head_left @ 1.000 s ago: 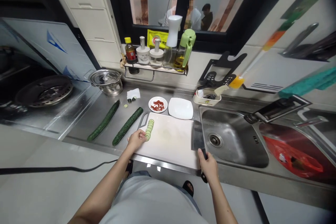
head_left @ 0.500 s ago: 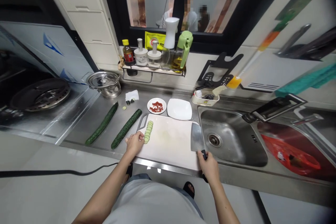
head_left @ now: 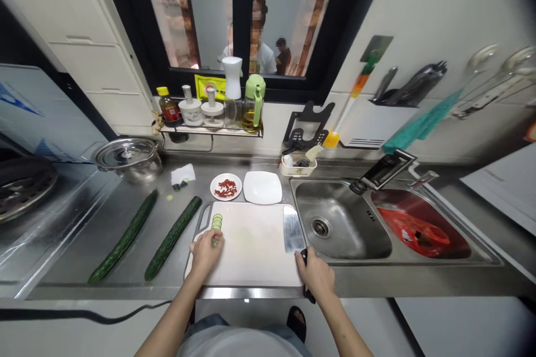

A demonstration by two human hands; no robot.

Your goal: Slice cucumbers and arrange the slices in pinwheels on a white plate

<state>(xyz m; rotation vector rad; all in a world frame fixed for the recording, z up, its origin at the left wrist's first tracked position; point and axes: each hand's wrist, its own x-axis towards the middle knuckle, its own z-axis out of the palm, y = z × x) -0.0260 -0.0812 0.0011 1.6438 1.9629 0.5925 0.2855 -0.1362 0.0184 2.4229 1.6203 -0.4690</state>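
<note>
A short row of overlapping cucumber slices (head_left: 216, 220) lies near the left end of the white cutting board (head_left: 251, 256). My left hand (head_left: 206, 250) is closed over the near end of this row, its fingers hiding the lower slices. At the board's right edge, my right hand (head_left: 317, 273) grips the black handle of a cleaver (head_left: 295, 231), whose wide blade rests flat on the board. Two whole cucumbers, one nearer (head_left: 172, 239) and one farther left (head_left: 124, 239), lie on the steel counter left of the board.
Behind the board stand a plate of red pieces (head_left: 226, 187) and a white plate (head_left: 262, 187). Cucumber ends (head_left: 180, 184) lie by a white tissue (head_left: 183, 172). A steel pot (head_left: 128, 160) is back left, a sink (head_left: 343, 223) right. A condiment shelf (head_left: 213, 129) hangs behind.
My view has swung to the right and levelled. My left hand has moved from beside the slices onto their near end. The cleaver stays on the board's right side in my right hand.
</note>
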